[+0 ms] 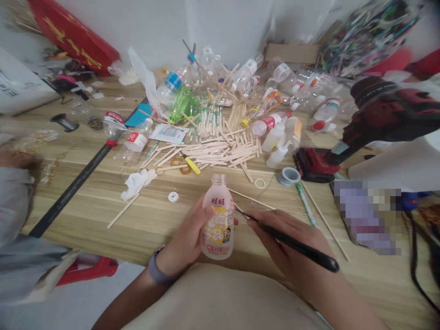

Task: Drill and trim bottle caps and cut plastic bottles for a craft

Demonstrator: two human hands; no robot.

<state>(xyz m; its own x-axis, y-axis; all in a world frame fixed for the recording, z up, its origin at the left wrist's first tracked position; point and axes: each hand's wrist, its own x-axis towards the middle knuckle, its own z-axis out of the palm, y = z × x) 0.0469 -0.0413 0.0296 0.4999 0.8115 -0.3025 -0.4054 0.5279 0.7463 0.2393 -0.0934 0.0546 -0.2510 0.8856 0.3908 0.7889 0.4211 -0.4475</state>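
Observation:
My left hand (187, 231) is wrapped round a small translucent plastic bottle (218, 224), which stands nearly upright just above the table's front edge. Its mouth is uncapped, and a yellow and white label with red characters faces me. My right hand (292, 236) grips a tool with a long black handle (299, 245) and a thin dark shaft. The shaft points left at the bottle's side, near the label's upper edge. Whether its tip touches the plastic I cannot tell. Some fingers of both hands are hidden behind the bottle and the handle.
Wooden sticks (220, 151) lie heaped mid-table, with plastic bottles (247, 73) piled behind. A cordless power tool (385, 114) stands at right, near a phone-like item (367, 220) and a tape roll (288, 176). At left are a black tube (79, 183) and another person's sleeve (15, 201).

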